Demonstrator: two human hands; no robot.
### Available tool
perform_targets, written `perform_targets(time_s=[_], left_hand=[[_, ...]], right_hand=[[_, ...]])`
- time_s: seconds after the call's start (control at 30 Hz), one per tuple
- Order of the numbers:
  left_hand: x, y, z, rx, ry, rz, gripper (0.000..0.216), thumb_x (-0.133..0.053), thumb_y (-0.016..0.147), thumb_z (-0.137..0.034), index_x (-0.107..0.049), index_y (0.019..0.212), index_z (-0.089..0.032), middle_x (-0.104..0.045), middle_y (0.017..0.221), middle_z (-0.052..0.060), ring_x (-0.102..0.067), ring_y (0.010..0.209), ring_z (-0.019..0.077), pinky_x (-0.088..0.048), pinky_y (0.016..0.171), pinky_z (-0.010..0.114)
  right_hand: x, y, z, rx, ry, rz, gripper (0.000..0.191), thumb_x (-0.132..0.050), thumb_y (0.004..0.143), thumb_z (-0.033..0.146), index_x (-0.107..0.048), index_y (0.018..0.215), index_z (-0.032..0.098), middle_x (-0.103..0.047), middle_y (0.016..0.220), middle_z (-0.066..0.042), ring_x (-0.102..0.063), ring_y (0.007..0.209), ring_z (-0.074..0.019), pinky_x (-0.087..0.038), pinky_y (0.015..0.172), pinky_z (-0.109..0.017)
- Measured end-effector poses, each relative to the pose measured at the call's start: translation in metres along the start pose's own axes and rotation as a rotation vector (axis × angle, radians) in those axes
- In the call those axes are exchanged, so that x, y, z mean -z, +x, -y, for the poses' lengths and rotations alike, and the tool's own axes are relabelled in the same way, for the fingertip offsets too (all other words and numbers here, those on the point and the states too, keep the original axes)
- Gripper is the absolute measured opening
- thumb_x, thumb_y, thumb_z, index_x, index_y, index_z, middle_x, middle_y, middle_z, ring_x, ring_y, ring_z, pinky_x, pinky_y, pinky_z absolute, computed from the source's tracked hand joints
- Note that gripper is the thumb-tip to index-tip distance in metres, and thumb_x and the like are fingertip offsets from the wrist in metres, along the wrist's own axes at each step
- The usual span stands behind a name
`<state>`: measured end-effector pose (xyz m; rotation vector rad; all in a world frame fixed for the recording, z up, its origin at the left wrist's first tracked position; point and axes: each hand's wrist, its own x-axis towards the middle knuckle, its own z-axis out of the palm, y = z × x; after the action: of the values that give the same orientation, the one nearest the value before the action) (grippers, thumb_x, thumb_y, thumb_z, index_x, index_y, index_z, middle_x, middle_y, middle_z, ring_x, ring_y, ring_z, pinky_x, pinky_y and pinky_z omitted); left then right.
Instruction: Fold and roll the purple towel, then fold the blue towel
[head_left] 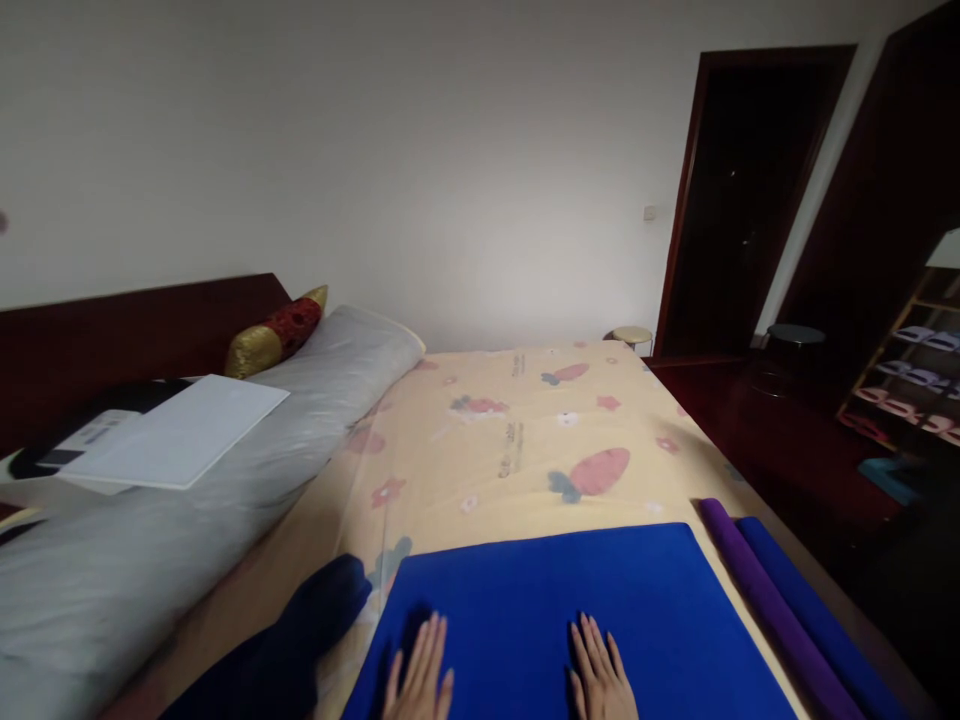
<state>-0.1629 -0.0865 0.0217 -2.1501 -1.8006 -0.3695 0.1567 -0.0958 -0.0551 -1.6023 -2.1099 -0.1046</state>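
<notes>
A: Hands?
B: Both flat, palms down, fingers stretched out and close together, nothing gripped. Left hand (418, 672) and right hand (600, 672) press on the blue mat (555, 600), near edge of the bed, well apart from each other.

A: Where's the mat?
B: Spread flat on the yellow bedsheet (487, 440) with the strawberry print, near centre, running out of view at the bottom.

A: Anything around it?
B: Right of the mat, two rolls lie side by side along the bed's right edge: a purple roll (772, 600) just beside the mat, and a blue roll (814, 605) touching it on the far right. Left of the mat, a dark navy cloth (300, 640) lies bunched, its edge touching the mat's left corner.

A: Further off?
B: Long grey bolster (187, 520) along the left side, a white sheet of board (180, 430) lying on it. Gold and red cushion (277, 332) at the far end by the dark headboard (112, 340).

A: Anything blocking the hands?
B: No, mat surface ahead is bare. Far right: dark doorway (742, 200), two round stools (632, 335) near it, a shoe rack (911, 370) at the right edge.
</notes>
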Motion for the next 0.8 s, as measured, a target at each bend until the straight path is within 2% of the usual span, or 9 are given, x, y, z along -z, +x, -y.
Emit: perform_targets(time_s=[0.07, 0.17, 0.27, 0.37, 0.47, 0.53, 0.63, 0.73, 0.8], left_hand=[[-0.002, 0.013, -0.050, -0.111, -0.057, 0.031, 0.062, -0.031, 0.092, -0.030, -0.008, 0.150, -0.032, -0.035, 0.154, -0.005, -0.039, 0.140, 0.0154, -0.037, 0.112, 0.040], [-0.027, 0.014, -0.121, -0.226, -0.122, 0.080, 0.067, -0.030, 0.087, -0.015, -0.007, 0.149, -0.030, -0.034, 0.154, -0.006, -0.039, 0.139, 0.0141, -0.038, 0.111, 0.038], [-0.058, 0.001, -0.159, -0.254, -0.157, 0.114, 0.068, -0.033, 0.086, -0.015, -0.008, 0.147, -0.030, -0.043, 0.148, -0.003, -0.048, 0.132, 0.0168, -0.044, 0.104, 0.040], [-0.071, -0.008, -0.163, -0.247, -0.154, 0.100, 0.063, -0.031, 0.090, -0.022, -0.006, 0.148, -0.028, -0.039, 0.149, 0.000, -0.047, 0.134, 0.0178, -0.044, 0.104, 0.042], [-0.062, -0.006, -0.154, -0.291, -0.154, 0.080, 0.061, -0.029, 0.093, -0.024, -0.003, 0.148, -0.028, -0.037, 0.150, -0.002, -0.046, 0.134, 0.0142, -0.044, 0.104, 0.038], [-0.051, -0.002, -0.152, -0.300, -0.160, 0.101, 0.060, -0.029, 0.095, -0.026, -0.003, 0.149, -0.028, -0.035, 0.151, -0.003, -0.045, 0.135, 0.0130, -0.043, 0.104, 0.035], [-0.037, 0.002, -0.155, -0.265, -0.175, 0.161, 0.059, -0.027, 0.096, -0.026, -0.004, 0.150, -0.029, -0.030, 0.153, -0.004, -0.040, 0.138, 0.0130, -0.041, 0.107, 0.035], [-0.030, 0.003, -0.159, -0.230, -0.205, 0.213, 0.058, -0.025, 0.097, -0.027, -0.003, 0.150, -0.030, -0.028, 0.154, -0.004, -0.039, 0.139, 0.0135, -0.040, 0.110, 0.036], [-0.028, 0.004, -0.159, -0.222, -0.227, 0.236, 0.057, -0.025, 0.097, -0.029, -0.002, 0.150, -0.031, -0.026, 0.155, -0.004, -0.038, 0.139, 0.0140, -0.040, 0.110, 0.037]], right_hand=[[-0.007, 0.001, 0.003, 0.021, -0.023, -0.022, 0.071, -0.038, 0.094, 0.028, 0.004, 0.151, 0.026, -0.037, 0.147, -0.008, -0.047, 0.130, -0.0269, -0.053, 0.098, -0.047], [-0.014, 0.000, 0.006, 0.084, -0.032, -0.003, 0.077, -0.039, 0.087, 0.018, 0.004, 0.151, 0.025, -0.037, 0.146, -0.007, -0.047, 0.129, -0.0262, -0.053, 0.098, -0.045], [-0.014, -0.002, 0.009, 0.125, -0.016, 0.062, 0.076, -0.042, 0.089, 0.026, 0.002, 0.151, 0.026, -0.034, 0.148, -0.007, -0.046, 0.130, -0.0284, -0.052, 0.098, -0.048], [-0.008, -0.002, 0.011, 0.086, 0.019, 0.130, 0.070, -0.041, 0.092, 0.029, -0.002, 0.151, 0.029, -0.028, 0.151, -0.004, -0.040, 0.135, -0.0280, -0.048, 0.104, -0.049], [0.002, -0.002, 0.006, 0.021, 0.042, 0.171, 0.061, -0.037, 0.095, 0.034, -0.008, 0.149, 0.034, -0.029, 0.151, -0.003, -0.040, 0.136, -0.0273, -0.046, 0.105, -0.051], [0.014, -0.006, -0.010, -0.043, 0.040, 0.191, 0.057, -0.034, 0.097, 0.042, -0.012, 0.149, 0.035, -0.028, 0.152, -0.002, -0.037, 0.137, -0.0267, -0.043, 0.107, -0.052], [0.040, -0.020, -0.056, -0.185, 0.003, 0.200, 0.056, -0.032, 0.097, 0.050, -0.017, 0.149, 0.035, -0.025, 0.155, 0.000, -0.030, 0.141, -0.0251, -0.034, 0.113, -0.054], [0.070, -0.049, -0.119, -0.308, -0.050, 0.192, 0.060, -0.032, 0.096, 0.054, -0.018, 0.150, 0.033, -0.023, 0.156, 0.000, -0.027, 0.143, -0.0241, -0.029, 0.116, -0.054], [0.086, -0.074, -0.161, -0.321, -0.072, 0.190, 0.063, -0.033, 0.095, 0.054, -0.016, 0.151, 0.031, -0.023, 0.157, 0.000, -0.025, 0.144, -0.0239, -0.028, 0.116, -0.053]])
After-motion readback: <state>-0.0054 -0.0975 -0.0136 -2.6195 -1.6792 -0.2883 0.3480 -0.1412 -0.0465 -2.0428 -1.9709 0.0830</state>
